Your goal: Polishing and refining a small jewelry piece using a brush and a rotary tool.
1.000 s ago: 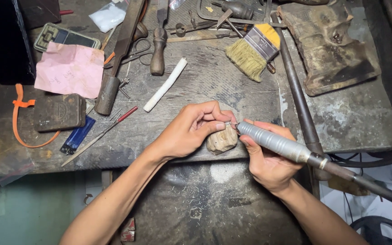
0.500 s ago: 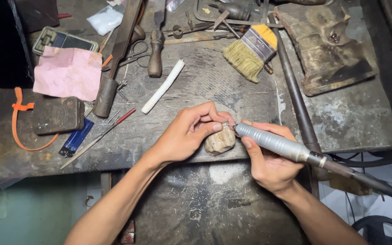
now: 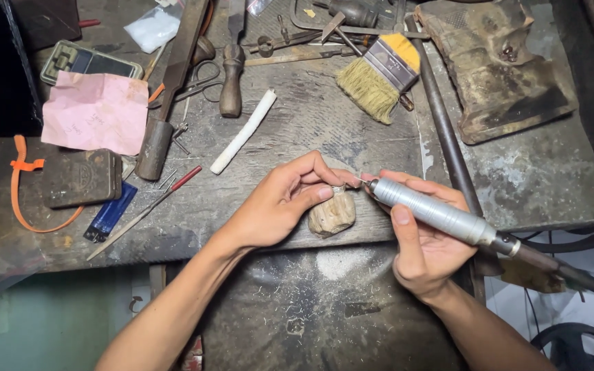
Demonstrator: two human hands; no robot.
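Note:
My left hand (image 3: 280, 203) pinches a small pale, ridged lump of carved material (image 3: 332, 214) against the front edge of a worn grey workbench (image 3: 311, 124). My right hand (image 3: 424, 240) grips a silver rotary handpiece (image 3: 431, 213) like a pen. Its thin bit touches the top of the lump, next to my left fingertips. A dark flexible shaft (image 3: 565, 271) runs from the handpiece off to the right.
On the bench lie a yellow-handled brush (image 3: 379, 75), a white stick (image 3: 244, 130), a wooden-handled file (image 3: 232, 69), a red-tipped needle file (image 3: 147, 209), pink paper (image 3: 94, 113), a dark tin (image 3: 80, 178), a blue lighter (image 3: 110, 211), an orange strap (image 3: 25, 199) and a rusty block (image 3: 496, 69). A dusty ledge (image 3: 324, 316) sits below.
The view has shifted slightly. My hands keep their grip; the handpiece tip stays on the lump with only small movement.

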